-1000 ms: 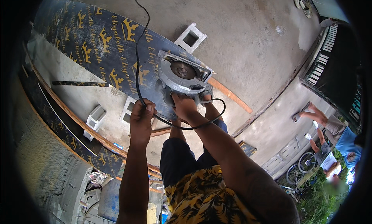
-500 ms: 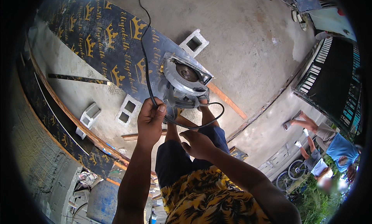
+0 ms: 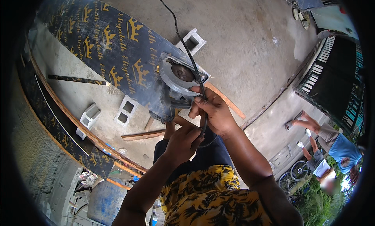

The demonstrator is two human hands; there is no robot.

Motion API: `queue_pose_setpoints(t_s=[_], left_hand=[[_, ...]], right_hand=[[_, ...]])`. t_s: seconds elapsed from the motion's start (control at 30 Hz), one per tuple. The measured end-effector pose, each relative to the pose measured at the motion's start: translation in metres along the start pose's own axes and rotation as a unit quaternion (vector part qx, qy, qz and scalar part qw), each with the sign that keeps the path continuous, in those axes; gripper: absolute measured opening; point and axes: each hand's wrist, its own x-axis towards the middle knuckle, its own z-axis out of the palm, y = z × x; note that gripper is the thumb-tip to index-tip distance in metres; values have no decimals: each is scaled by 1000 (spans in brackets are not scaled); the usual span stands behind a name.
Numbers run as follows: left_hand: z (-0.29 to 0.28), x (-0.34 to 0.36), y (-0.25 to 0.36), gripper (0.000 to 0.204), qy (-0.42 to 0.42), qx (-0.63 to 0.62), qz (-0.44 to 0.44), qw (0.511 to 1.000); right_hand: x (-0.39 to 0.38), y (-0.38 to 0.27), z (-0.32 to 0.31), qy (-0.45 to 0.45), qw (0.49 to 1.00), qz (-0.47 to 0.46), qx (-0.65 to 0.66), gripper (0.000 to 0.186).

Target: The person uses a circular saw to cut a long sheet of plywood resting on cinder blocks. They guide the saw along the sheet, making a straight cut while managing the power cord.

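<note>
A circular saw (image 3: 168, 76) with a silver guard and round blade rests on the near end of a dark plywood board (image 3: 123, 50) printed with gold crowns. Its black power cord (image 3: 175, 24) runs from the far side across the saw to my hands. Just beside the saw's near right side, my right hand (image 3: 216, 113) pinches the cord between thumb and fingers. My left hand (image 3: 181, 144) is lower and closer to my body, its fingers curled round the cord below the right hand. The saw's handle is partly hidden by my right hand and the cord.
Concrete hollow blocks (image 3: 125, 110) are on the concrete floor, one (image 3: 194, 44) beside the board's far edge. Wood strips (image 3: 143, 135) lie near my feet. A curved timber edge (image 3: 78, 122) runs along the left. Two people (image 3: 343, 149) and a bicycle (image 3: 288, 182) are at right.
My right hand has risen to the cord beside the saw and closed on it. The left hand has come down and right, toward my body. The cord has swung right, across the saw.
</note>
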Motion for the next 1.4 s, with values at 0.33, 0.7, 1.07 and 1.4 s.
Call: queue_pose_setpoints(t_s=[0.33, 0.7, 1.07, 1.4], left_hand=[[-3, 12, -32, 59, -152, -330, -177, 915], [-87, 157, -85, 77, 106, -370, -339, 858], [-5, 61, -204, 98, 142, 18, -469, 871], [34, 48, -218, 84, 206, -137, -565, 787]], right_hand=[[-55, 33, -15, 70, 990, -83, -86, 33], [-69, 76, 26, -8, 992, -103, -72, 35], [-83, -7, -343, 418, 846, -10, -330, 27], [-132, -57, -518, 563, 779, 48, -273, 36]])
